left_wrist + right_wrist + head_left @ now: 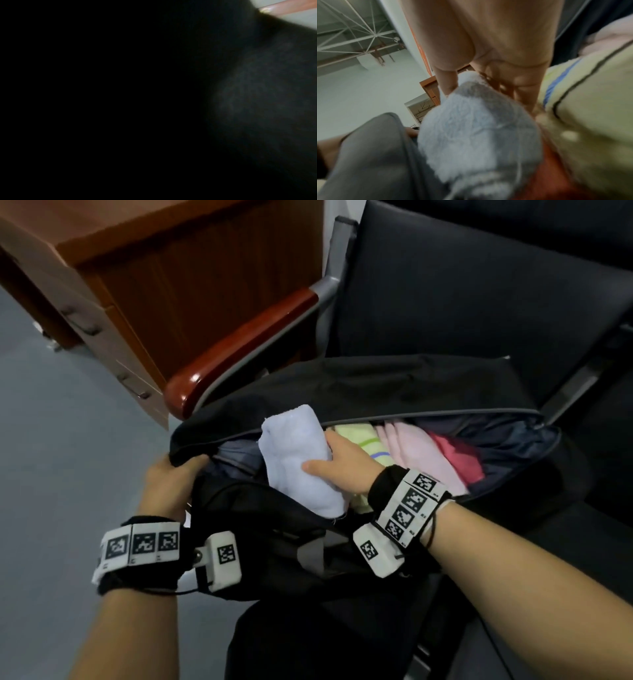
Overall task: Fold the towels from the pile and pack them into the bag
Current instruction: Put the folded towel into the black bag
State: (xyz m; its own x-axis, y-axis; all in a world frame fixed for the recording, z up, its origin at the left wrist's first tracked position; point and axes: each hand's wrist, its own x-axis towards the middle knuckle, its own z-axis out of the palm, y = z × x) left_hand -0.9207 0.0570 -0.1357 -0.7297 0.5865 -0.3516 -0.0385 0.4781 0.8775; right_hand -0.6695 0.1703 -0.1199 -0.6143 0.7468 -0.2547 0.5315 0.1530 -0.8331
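A black bag (394, 386) lies unzipped on a dark seat. My right hand (337, 465) grips a folded pale blue towel (296, 460) and holds it in the bag's left end. In the right wrist view the pale blue towel (476, 129) fills the centre under my right hand (489, 75). A yellow-green striped towel (364, 441), a pink towel (421, 453) and a red one (460, 457) sit packed in the bag to the right. My left hand (178, 477) grips the bag's left rim and holds it apart. The left wrist view is almost all dark fabric (265, 94).
A chair armrest with a red-brown wooden top (239, 350) stands just behind the bag's left end. A wooden drawer cabinet (137, 275) is beyond it. Grey floor (51, 440) lies to the left. The black seat back (479, 296) rises behind the bag.
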